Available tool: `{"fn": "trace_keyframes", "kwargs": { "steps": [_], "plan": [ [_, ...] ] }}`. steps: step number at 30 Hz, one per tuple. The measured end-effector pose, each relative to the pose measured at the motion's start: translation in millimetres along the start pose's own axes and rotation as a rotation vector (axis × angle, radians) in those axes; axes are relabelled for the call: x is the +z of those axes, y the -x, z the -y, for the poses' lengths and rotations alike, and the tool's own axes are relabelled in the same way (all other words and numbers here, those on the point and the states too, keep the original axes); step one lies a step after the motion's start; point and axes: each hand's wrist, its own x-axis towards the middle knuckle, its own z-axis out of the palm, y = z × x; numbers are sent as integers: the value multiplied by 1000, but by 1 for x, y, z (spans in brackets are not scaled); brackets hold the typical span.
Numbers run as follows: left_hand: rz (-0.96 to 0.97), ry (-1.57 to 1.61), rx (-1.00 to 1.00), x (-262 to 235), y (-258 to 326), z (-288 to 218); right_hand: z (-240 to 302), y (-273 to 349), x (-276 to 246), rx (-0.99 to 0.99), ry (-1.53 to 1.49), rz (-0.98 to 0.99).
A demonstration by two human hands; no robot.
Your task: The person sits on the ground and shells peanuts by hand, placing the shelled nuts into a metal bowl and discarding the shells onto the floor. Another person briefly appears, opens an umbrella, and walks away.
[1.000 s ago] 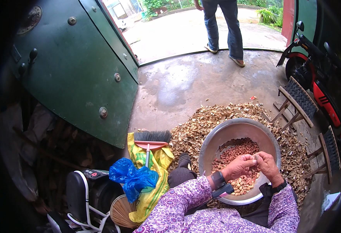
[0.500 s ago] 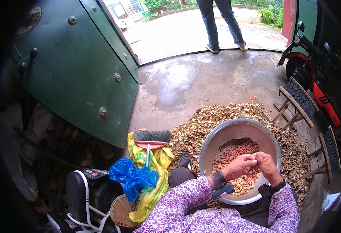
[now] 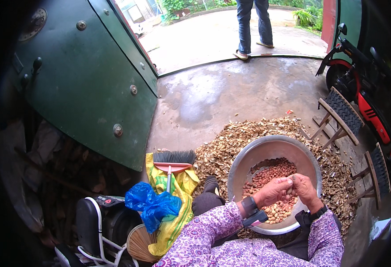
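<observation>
Over a wide metal basin (image 3: 236, 167), my left hand (image 3: 271, 191) and my right hand (image 3: 305, 192) meet with their fingertips pinched together. A peanut (image 3: 289, 191) shows in part between the fingers; most of it is hidden. Reddish shelled peanut kernels (image 3: 266, 171) cover the middle of the basin floor. Paler, tan peanuts in their shells (image 3: 274, 216) lie on its near side, below my hands. Around the basin spreads a thick heap of broken peanut shells (image 3: 224, 149) on the floor.
To the left lie a broom (image 3: 174, 161), a yellow sack (image 3: 184, 218) and a blue plastic bag (image 3: 153, 204). Woven-seat stools (image 3: 343, 111) and a red-and-black scooter (image 3: 373, 115) stand at right. A green metal door (image 3: 88, 84) hangs far left. A person in jeans (image 3: 245, 26) is at the doorway.
The person at the doorway has shifted their legs, and one foot now stands farther out. My hands stay together over the basin, with only a slight movement of the fingers.
</observation>
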Motion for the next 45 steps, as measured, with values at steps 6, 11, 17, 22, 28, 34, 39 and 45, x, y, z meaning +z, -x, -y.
{"fn": "trace_keyframes", "kwargs": {
  "steps": [6,11,17,22,28,34,39,45],
  "plan": [
    [-19,10,13,-2,-3,-1,-14,-3,-2,52,-175,-59],
    [-8,11,13,-5,-1,-4,-15,-8,0,55,-199,-27],
    [38,-25,-9,-6,1,-3,-5,-3,6,27,-43,-34],
    [-5,-28,-44,-19,-6,9,-39,-10,-6,101,-315,37],
    [-27,-79,-41,-23,-5,7,-19,-5,3,76,-322,231],
    [-70,-90,-14,-6,-1,0,-7,-5,15,72,-334,232],
    [-3,-75,-6,-11,-6,2,-15,-5,12,56,-330,257],
    [-34,-85,-8,-10,-7,6,-14,-5,12,82,-460,363]
  ]
}}
